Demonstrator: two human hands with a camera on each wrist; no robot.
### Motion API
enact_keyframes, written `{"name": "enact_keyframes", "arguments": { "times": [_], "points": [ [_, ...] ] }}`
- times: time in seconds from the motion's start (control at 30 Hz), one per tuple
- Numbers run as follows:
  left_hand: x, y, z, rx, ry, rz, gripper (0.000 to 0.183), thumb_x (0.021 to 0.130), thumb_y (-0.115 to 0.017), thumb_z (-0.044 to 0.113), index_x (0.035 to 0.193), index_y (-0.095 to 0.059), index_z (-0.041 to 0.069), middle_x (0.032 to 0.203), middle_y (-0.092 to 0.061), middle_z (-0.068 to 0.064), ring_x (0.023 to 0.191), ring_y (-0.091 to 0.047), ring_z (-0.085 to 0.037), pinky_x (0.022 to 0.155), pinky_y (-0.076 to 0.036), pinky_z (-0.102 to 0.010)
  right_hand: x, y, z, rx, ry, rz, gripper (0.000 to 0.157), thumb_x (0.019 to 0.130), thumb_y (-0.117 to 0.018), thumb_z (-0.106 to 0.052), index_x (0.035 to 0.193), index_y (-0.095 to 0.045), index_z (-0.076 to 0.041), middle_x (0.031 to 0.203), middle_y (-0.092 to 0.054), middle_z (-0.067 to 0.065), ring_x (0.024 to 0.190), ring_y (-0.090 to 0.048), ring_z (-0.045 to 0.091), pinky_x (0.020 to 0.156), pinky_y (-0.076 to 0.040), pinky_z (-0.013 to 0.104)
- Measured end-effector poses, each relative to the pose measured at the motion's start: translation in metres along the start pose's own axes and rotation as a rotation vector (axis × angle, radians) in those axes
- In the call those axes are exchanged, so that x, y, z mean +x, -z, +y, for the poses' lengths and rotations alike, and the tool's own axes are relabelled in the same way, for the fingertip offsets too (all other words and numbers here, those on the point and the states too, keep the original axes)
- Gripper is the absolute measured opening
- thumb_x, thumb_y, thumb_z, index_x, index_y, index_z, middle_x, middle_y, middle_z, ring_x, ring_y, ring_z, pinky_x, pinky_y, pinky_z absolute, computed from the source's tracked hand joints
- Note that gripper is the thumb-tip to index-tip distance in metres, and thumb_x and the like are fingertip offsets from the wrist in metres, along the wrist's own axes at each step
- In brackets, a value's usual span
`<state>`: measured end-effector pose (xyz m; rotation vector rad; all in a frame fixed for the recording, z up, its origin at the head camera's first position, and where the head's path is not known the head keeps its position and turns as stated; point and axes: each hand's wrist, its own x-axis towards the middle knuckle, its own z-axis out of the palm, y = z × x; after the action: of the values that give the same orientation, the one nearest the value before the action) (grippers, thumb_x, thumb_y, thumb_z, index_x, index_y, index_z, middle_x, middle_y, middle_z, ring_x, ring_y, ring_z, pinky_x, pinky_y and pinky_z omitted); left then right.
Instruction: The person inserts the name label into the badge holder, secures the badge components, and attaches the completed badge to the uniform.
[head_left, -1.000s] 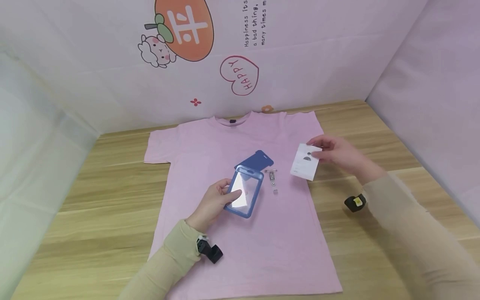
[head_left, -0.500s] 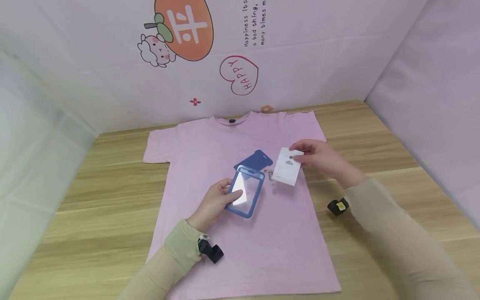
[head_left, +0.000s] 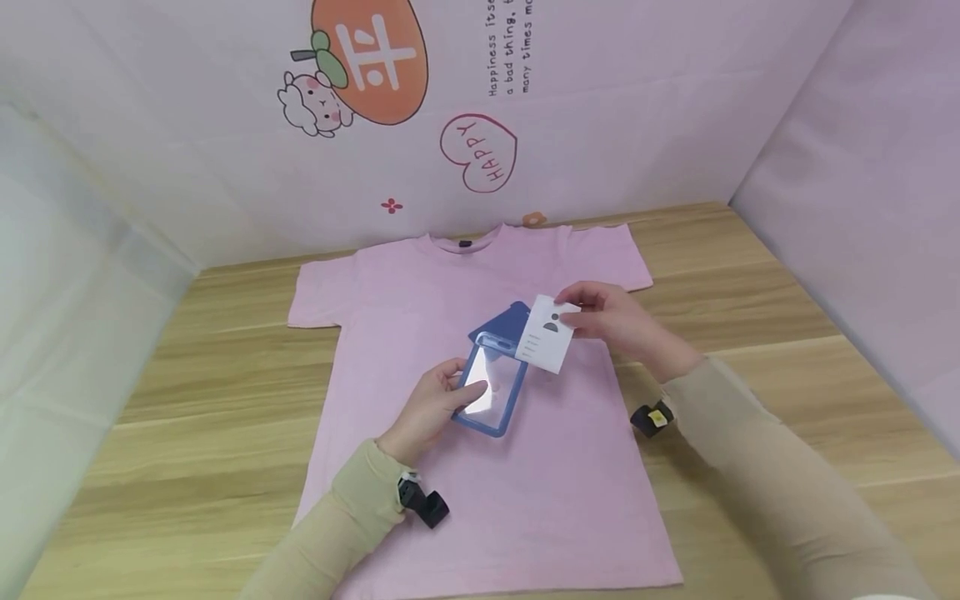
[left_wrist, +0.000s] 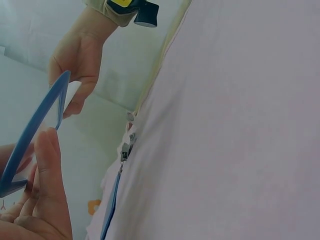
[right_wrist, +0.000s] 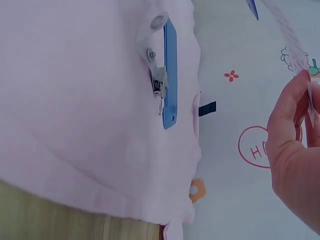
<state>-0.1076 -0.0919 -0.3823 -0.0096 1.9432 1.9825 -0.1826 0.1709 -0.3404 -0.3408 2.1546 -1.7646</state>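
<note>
My left hand (head_left: 426,408) grips a blue-framed badge holder (head_left: 508,385) with a clear window, thumb on its face and fingers behind. The top of the holder points away from me. My right hand (head_left: 618,323) pinches a white ID card (head_left: 540,343) by its upper right edge; the card carries a dark portrait icon and small lines of print. In the head view the card overlaps the holder's upper right corner; contact is unclear. Behind them a blue panel (head_left: 501,323) lies on the pink T-shirt (head_left: 555,492). A metal badge clip (right_wrist: 159,82) beside it is mostly hidden in the head view.
The T-shirt is spread flat on a wood-grain table (head_left: 202,400), collar away from me. A printed cloth backdrop (head_left: 600,125) rises behind, with pale cloth walls at both sides. Black wrist devices sit at both sleeves.
My right hand has moved left with the ID card, from the shirt's right side to the holder's upper corner, covering the clip. The left hand and holder have stayed nearly still.
</note>
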Motion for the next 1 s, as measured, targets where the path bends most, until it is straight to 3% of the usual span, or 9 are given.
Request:
{"name": "enact_keyframes", "arguments": {
  "times": [0.33, 0.63, 0.83, 1.0],
  "points": [
    [-0.001, 0.0, 0.001, 0.064, 0.0, 0.001, 0.03, 0.089, -0.062, 0.007, 0.116, -0.054, -0.005, 0.102, -0.071, -0.017, 0.078, -0.068, -0.011, 0.071, -0.053, -0.025, 0.0, -0.01, -0.005, 0.096, 0.034, -0.02, 0.023, 0.089, -0.052, 0.005, 0.111, -0.05, 0.011, 0.093, -0.062, -0.004, 0.085, -0.062, 0.007, 0.078, -0.055, 0.021],
    [0.0, -0.002, -0.001, 0.071, -0.034, -0.002, 0.026, 0.09, -0.06, 0.004, 0.114, -0.053, -0.005, 0.106, -0.069, -0.021, 0.094, -0.069, -0.017, 0.079, -0.051, -0.022, 0.0, -0.016, -0.009, 0.168, 0.03, -0.015, 0.017, 0.09, -0.053, 0.005, 0.099, -0.059, -0.007, 0.094, -0.061, -0.004, 0.088, -0.061, 0.008, 0.079, -0.055, 0.02],
    [0.0, -0.001, 0.0, 0.05, -0.008, 0.008, 0.031, 0.088, -0.062, 0.004, 0.114, -0.052, -0.008, 0.093, -0.072, -0.014, 0.074, -0.066, -0.008, 0.068, -0.051, -0.021, -0.003, -0.016, -0.011, 0.22, 0.051, -0.039, 0.019, 0.094, -0.049, 0.001, 0.097, -0.063, -0.011, 0.096, -0.064, -0.007, 0.09, -0.062, 0.007, 0.081, -0.054, 0.019],
    [-0.001, -0.002, 0.001, 0.028, 0.0, 0.013, 0.032, 0.088, -0.06, 0.002, 0.116, -0.051, -0.011, 0.084, -0.071, -0.005, 0.068, -0.062, -0.006, 0.063, -0.051, -0.02, -0.006, -0.015, -0.012, 0.335, 0.123, -0.111, 0.038, 0.095, -0.038, 0.004, 0.093, -0.07, -0.018, 0.101, -0.067, -0.006, 0.094, -0.064, 0.009, 0.083, -0.055, 0.022]
  ]
}}
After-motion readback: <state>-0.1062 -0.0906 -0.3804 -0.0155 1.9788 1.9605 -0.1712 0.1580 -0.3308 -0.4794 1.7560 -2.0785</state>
